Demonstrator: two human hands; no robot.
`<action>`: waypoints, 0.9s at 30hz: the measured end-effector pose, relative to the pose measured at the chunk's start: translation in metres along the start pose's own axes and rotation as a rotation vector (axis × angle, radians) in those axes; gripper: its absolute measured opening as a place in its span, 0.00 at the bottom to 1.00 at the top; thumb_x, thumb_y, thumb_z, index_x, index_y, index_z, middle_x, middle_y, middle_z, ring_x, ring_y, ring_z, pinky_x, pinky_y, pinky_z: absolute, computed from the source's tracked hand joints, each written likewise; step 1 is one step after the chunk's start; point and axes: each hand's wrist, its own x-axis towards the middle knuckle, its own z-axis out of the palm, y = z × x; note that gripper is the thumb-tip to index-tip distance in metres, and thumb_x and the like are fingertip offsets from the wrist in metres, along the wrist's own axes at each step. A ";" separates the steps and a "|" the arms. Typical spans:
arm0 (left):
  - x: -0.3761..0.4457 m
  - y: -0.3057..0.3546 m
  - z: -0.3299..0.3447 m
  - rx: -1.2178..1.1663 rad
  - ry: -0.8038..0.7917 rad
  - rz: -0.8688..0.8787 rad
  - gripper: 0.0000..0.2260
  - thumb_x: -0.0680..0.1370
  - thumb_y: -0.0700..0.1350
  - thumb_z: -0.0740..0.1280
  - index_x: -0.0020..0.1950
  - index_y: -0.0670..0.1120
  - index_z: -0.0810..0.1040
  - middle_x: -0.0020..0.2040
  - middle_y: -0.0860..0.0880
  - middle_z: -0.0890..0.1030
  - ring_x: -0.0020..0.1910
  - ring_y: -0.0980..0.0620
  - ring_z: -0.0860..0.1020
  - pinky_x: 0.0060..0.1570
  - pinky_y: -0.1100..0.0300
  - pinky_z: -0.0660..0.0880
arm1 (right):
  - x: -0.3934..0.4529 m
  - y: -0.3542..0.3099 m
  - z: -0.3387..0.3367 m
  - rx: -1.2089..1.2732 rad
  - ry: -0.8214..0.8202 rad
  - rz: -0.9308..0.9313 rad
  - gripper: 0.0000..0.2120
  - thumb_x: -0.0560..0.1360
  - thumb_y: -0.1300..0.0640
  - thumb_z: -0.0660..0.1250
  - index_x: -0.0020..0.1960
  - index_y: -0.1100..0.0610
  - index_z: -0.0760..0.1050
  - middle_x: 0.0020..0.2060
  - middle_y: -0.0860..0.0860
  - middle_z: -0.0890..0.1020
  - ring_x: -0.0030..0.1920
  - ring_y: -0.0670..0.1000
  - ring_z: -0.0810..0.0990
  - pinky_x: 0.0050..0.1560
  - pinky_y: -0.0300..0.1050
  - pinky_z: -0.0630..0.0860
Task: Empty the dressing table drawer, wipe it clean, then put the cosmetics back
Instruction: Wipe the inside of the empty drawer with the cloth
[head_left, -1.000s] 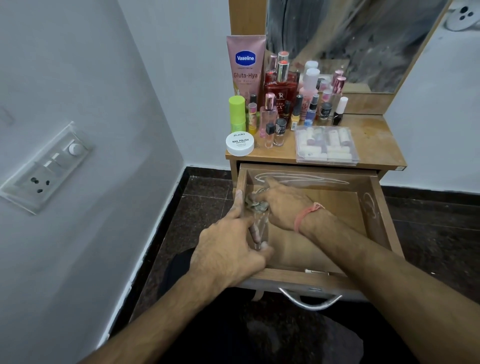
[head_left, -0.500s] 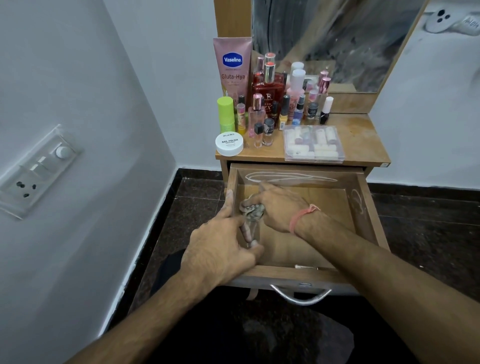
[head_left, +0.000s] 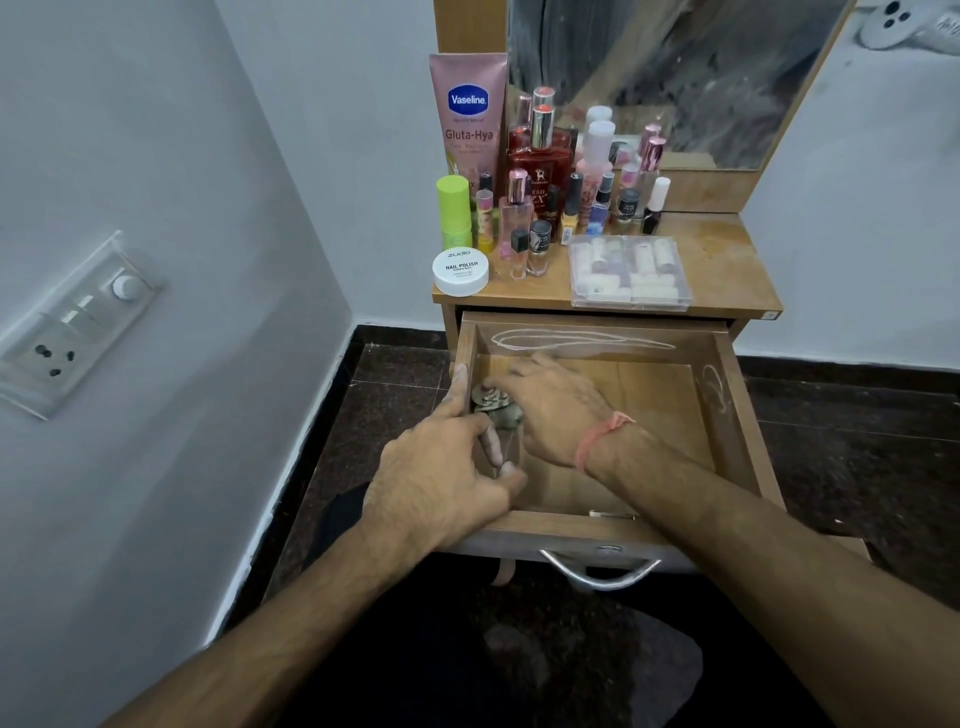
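drawer (head_left: 727, 415) pulled out | left hand (head_left: 441, 483) pinches clear bottle (head_left: 506, 452) at left wall | right hand (head_left: 556, 405) fingers curl on its grey cap (head_left: 501, 408)

Both hands in open drawer (head_left: 727, 395); right hand (head_left: 558, 410) on cloth (head_left: 498, 408)

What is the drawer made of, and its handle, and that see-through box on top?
Drawer: looks like wood or laminated board, matte with brown grain. Handle: probably metal, silvery and shiny. See-through box: likely hard clear plastic, since the things inside show through it.
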 end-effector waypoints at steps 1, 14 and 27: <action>0.000 0.001 0.000 0.012 0.002 0.010 0.12 0.74 0.64 0.71 0.44 0.57 0.79 0.89 0.65 0.46 0.51 0.56 0.84 0.54 0.56 0.75 | -0.007 0.006 0.007 0.024 -0.002 0.021 0.36 0.68 0.40 0.80 0.73 0.28 0.70 0.58 0.46 0.84 0.50 0.54 0.71 0.53 0.61 0.78; -0.001 0.001 -0.002 -0.041 -0.001 -0.012 0.06 0.72 0.56 0.71 0.45 0.57 0.77 0.90 0.63 0.50 0.48 0.54 0.85 0.54 0.54 0.80 | -0.062 -0.048 -0.083 0.065 0.015 -0.003 0.15 0.72 0.48 0.78 0.54 0.35 0.79 0.55 0.45 0.82 0.50 0.52 0.68 0.49 0.56 0.79; -0.010 -0.001 -0.004 -0.183 0.201 -0.046 0.15 0.73 0.40 0.67 0.50 0.58 0.68 0.47 0.54 0.86 0.33 0.55 0.77 0.47 0.44 0.83 | -0.084 -0.083 -0.161 0.205 0.112 -0.020 0.14 0.76 0.56 0.78 0.58 0.41 0.85 0.49 0.43 0.85 0.60 0.52 0.82 0.52 0.44 0.77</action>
